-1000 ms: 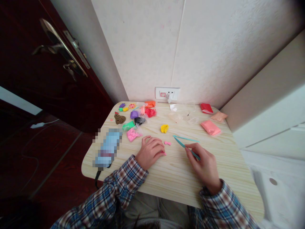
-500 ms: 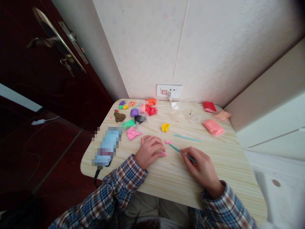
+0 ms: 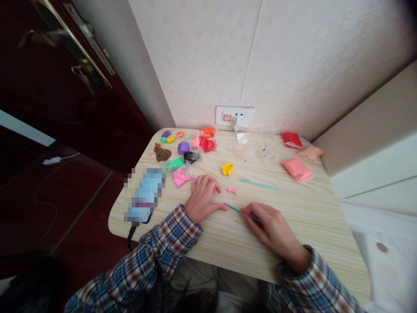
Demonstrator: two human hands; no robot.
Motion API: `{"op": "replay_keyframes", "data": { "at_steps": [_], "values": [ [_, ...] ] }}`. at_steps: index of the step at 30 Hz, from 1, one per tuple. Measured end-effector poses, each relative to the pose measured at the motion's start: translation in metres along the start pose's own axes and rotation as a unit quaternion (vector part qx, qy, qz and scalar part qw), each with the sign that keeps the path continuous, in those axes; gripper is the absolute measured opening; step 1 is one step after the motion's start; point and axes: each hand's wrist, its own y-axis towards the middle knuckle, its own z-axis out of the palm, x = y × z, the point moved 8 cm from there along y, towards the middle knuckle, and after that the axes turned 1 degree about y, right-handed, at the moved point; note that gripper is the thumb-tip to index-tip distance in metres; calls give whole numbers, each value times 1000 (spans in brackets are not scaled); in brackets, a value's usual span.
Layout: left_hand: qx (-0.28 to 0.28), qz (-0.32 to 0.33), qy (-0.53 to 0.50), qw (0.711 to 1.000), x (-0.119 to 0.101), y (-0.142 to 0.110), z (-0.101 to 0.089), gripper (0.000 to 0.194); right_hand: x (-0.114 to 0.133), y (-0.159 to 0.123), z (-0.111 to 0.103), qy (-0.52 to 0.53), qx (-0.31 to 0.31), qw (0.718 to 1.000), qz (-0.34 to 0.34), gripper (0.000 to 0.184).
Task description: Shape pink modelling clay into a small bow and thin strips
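By the left thumb (image 3: 217, 208); pink piece (image 3: 226, 207), partly hidden, perhaps clay.

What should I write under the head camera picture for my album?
Right hand guides a teal tool to pink clay beside the left hand.

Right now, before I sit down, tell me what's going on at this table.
A person's right hand holds a thin blue-green stick, its tip at a small pink piece by the left thumb. The left hand rests on the table, fingers spread from the thumb. Just beyond lie a pink bow-shaped bit, a yellow lump and a second stick.
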Motion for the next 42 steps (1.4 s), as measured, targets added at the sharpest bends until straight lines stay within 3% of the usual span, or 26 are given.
{"op": "replay_keyframes", "data": {
  "at_steps": [6, 11, 42],
  "values": [
    [11, 13, -1, 1000, -2, 1, 0, 44, 12, 0, 3, -43, 6, 997, -59, 15],
    [12, 15, -3, 1000, -2, 1, 1, 44, 10, 2, 0, -40, -9, 999, -32, 16],
    [-4, 49, -74, 996, -7, 0, -7, 36, 20, 6, 2, -61, -12, 996, -70, 15]
  ]
}}
